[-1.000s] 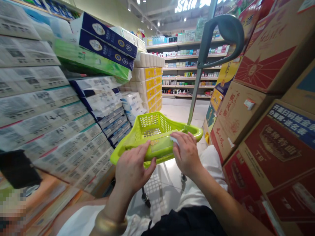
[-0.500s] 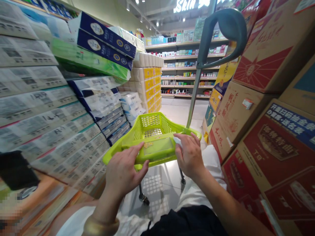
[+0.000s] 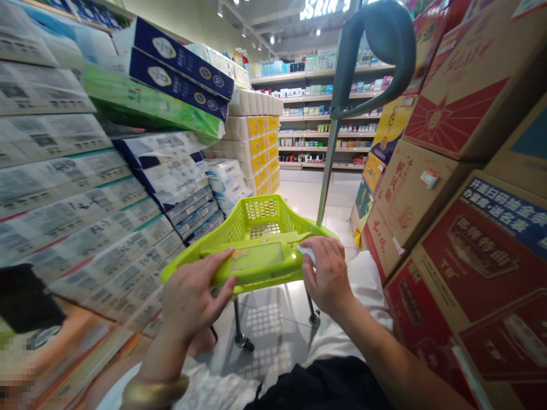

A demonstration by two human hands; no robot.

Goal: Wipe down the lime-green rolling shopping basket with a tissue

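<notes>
Wearing a gold bangle [image 3: 156, 392] at seven o'clock and a white garment [image 3: 367, 290] at five. Curling the left hand [image 3: 192, 302] loosely at seven to eight o'clock around the left end of a green handle bar [image 3: 258, 257], with fingers lying on top and thumb spreading along the near side. Placing the right hand [image 3: 327, 273] at four to five o'clock, by the bar's right end, and pinching a small white wad [image 3: 306, 252] nearly closed between thumb and fingers; not revealing how firmly. Keeping the green cart [image 3: 241, 223] just below centre, running the long axis of its bar close to nine-to-three with the right end slightly raised, and pointing its narrower basket end toward twelve. Showing casters [image 3: 244, 341] beneath, near six o'clock. Rising toward one o'clock from the cart's right side with a metal pole [image 3: 327, 176] and grey loop [image 3: 347, 68]. Flanking with wrapped packs [image 3: 85, 193] at nine and cartons [image 3: 410, 182] at three. Stacking yellow-fronted packs [image 3: 265, 148] near eleven to twelve, well beyond. Ending farthest with stocked shelves [image 3: 294, 119] between twelve and one, below a lit sign [image 3: 325, 7].
</notes>
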